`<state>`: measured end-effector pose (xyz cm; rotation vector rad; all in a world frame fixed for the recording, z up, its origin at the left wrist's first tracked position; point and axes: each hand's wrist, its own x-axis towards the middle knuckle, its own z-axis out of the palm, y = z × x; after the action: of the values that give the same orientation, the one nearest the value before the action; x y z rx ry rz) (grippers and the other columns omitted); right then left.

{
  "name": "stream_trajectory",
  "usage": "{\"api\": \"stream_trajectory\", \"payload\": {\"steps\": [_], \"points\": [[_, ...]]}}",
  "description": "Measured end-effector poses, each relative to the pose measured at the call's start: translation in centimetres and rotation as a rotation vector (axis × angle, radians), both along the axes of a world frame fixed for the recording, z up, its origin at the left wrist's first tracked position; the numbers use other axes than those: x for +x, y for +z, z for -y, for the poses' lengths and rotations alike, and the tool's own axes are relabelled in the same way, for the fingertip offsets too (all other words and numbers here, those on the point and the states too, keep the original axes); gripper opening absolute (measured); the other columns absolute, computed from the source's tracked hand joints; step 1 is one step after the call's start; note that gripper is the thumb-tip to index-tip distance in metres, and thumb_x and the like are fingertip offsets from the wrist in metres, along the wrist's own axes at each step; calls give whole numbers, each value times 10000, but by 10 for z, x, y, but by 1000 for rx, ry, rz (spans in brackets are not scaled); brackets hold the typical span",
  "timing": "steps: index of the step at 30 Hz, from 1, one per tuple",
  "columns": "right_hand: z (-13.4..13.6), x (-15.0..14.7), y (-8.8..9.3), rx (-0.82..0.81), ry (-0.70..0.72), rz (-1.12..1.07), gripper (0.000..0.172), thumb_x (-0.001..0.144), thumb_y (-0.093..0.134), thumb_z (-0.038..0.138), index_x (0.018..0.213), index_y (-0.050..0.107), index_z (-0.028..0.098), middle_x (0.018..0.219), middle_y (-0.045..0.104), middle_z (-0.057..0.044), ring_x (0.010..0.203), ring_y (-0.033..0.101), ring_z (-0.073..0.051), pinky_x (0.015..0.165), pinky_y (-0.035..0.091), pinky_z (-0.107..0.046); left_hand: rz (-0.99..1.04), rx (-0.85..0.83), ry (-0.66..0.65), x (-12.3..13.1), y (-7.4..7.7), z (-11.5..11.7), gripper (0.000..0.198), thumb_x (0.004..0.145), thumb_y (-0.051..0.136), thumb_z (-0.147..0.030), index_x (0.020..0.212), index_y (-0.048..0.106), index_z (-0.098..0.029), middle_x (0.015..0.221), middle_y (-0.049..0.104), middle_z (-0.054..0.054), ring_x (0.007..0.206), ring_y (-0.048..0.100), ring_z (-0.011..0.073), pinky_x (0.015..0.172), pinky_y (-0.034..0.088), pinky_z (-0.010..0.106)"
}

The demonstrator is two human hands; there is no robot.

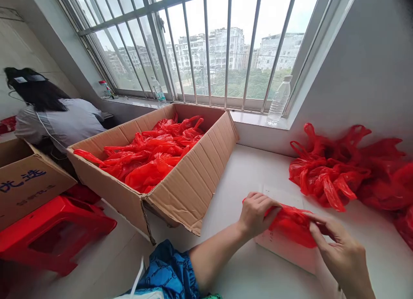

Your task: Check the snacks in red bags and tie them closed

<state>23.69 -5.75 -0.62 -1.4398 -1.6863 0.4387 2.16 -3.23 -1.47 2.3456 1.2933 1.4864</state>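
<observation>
Both my hands hold a red plastic bag [295, 228] over a white box [287, 256] on the white table. My left hand [258, 211] is closed around the bag's left end. On the other side, my right hand [338, 243] pinches the bag's right edge between thumb and fingers. The bag looks flat and partly see-through, bunched along its upper edge. Whether the white box is fastened to the table or lies loose, I cannot tell.
Left of my hands stands a large cardboard box [193, 185] full of knotted red bags [155, 150]. More red bags [325, 174] lie by the right wall. Bottles, one a clear bottle [280, 102], line the sill. A red stool [54, 230] and a seated person [61, 118] are at left.
</observation>
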Motion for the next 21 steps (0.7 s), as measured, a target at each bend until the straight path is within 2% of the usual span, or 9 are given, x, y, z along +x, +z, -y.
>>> {"api": "stream_trajectory", "payload": {"steps": [5,8,10,12,14,16,17,19,21], "points": [[-9,6,8,-14,-265,-255,213,839,628,387,964,680,223,863,685,-41,750,628,-189,653,499,-289,493,-207,112,-19,11,-14,155,965,522,-291,936,643,-198,885,705,49,858,656,172,814,479,302],[-20,14,12,20,-204,-527,296,814,666,362,1062,611,209,939,667,-49,798,636,-184,710,520,-310,777,-333,73,-32,19,-27,165,904,587,-312,1010,596,-186,916,660,57,852,644,178,782,500,292],[-24,18,17,61,-128,-617,355,814,673,335,1133,573,216,970,651,-44,841,639,-180,761,530,-329,837,-381,-21,-36,27,-31,289,865,619,-303,1122,550,-193,968,638,57,882,642,180,800,513,295],[-22,21,26,142,-90,-623,403,827,668,314,1202,548,228,983,628,-36,896,640,-184,834,532,-366,756,-359,-129,-37,38,-26,404,864,599,-297,1249,512,-209,1028,613,63,958,629,189,881,512,330],[-13,21,38,304,-130,-556,425,834,671,281,1239,547,239,1022,613,-41,969,632,-197,924,510,-416,533,-288,-203,-35,52,-15,540,842,624,-277,1360,477,-234,1114,582,78,1053,598,210,973,483,380],[1,19,52,542,-185,-439,408,826,679,223,1219,571,250,1052,618,-50,1009,620,-211,949,494,-437,250,-222,-229,-30,64,-3,578,801,676,-219,1356,527,-272,1218,538,91,1136,560,235,1024,452,413],[8,17,58,653,-173,-369,387,827,671,188,1198,584,255,1045,627,-50,1000,622,-214,926,503,-428,135,-195,-233,-28,69,2,515,794,679,-181,1290,592,-285,1251,518,89,1157,548,241,1025,450,415],[21,10,69,753,-25,-209,333,852,620,128,1158,602,258,989,654,-43,941,641,-206,832,529,-376,26,-163,-250,-23,75,9,328,809,629,-114,1088,694,-273,1253,511,80,1152,552,237,991,470,396],[26,0,73,625,191,-23,256,909,540,109,1112,612,248,931,677,-36,861,661,-183,743,529,-318,68,-173,-296,-19,76,12,236,823,575,-86,957,697,-237,1195,543,75,1082,583,218,921,498,363]]}}
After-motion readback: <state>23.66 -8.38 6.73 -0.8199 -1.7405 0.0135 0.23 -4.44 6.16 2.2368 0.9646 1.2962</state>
